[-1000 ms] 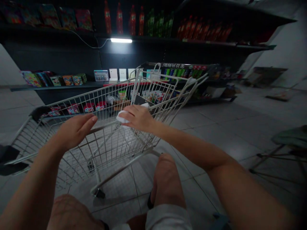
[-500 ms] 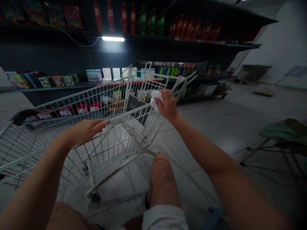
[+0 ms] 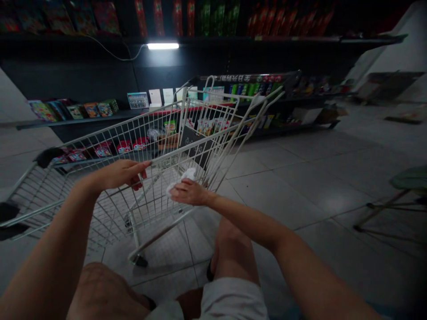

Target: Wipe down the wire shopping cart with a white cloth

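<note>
A white wire shopping cart stands in front of me, its handle end to the right. My left hand rests over the near top rail, fingers curled round it and the index finger pointing along it. Against the near side wires, below that rail, my right hand presses a crumpled white cloth. Part of the cloth is hidden behind the fingers. A dark panel with a printed design hangs at the child seat.
Behind the cart runs a dark shelf unit with bottles, boxes and packets, lit by a tube lamp. A folding stool stands on the tiled floor at right. My knees are close below the cart.
My right hand has moved the cloth left and down, from the cart's upper right corner to its side wires. My left hand stays on the rail, fingers now more curled. The view has shifted slightly.
</note>
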Available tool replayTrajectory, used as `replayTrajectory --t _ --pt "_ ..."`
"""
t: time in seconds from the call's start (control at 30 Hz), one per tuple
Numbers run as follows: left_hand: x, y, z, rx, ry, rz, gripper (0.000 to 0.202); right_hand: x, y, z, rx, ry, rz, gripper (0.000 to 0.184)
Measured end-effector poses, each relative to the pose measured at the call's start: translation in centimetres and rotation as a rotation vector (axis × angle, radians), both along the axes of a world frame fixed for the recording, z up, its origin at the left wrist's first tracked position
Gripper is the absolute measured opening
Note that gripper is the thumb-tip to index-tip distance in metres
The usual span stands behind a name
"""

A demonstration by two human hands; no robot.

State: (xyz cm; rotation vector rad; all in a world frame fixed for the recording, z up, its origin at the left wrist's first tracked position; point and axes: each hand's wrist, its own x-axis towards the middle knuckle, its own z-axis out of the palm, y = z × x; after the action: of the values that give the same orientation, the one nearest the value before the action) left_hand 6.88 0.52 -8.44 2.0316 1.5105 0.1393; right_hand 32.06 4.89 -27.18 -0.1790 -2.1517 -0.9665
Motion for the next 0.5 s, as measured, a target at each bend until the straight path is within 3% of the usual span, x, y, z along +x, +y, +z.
replayTrajectory --t 0.07,0.13,0.23,0.37,0.43,0.5 --pt "-0.3 0.1 0.0 -0.011 0.001 0.006 0.069 0.8 1.1 1.9 -0.041 0.105 -0.063 0.012" --pt "-0.5 0.4 -0.1 -0.018 0.003 0.012 0.068 0.6 1.7 2.5 -0.128 0.231 -0.148 0.018" --pt "-0.8 0.6 -0.2 -0.011 0.009 0.003 0.068 -0.8 1.1 -0.5 -0.136 0.262 -0.135 0.013" --pt "-0.7 0.3 -0.2 -0.001 0.018 -0.014 0.066 -1.2 0.3 -5.7 -0.106 -0.018 -0.010 0.013" --pt "-0.6 0.2 -0.1 0.003 0.017 -0.013 0.064 -0.5 0.8 -6.3 -0.161 -0.181 0.020 0.019" --pt "-0.5 0.0 0.0 0.006 0.019 -0.009 0.062 0.1 1.4 -6.0 -0.196 -0.208 0.022 0.018"
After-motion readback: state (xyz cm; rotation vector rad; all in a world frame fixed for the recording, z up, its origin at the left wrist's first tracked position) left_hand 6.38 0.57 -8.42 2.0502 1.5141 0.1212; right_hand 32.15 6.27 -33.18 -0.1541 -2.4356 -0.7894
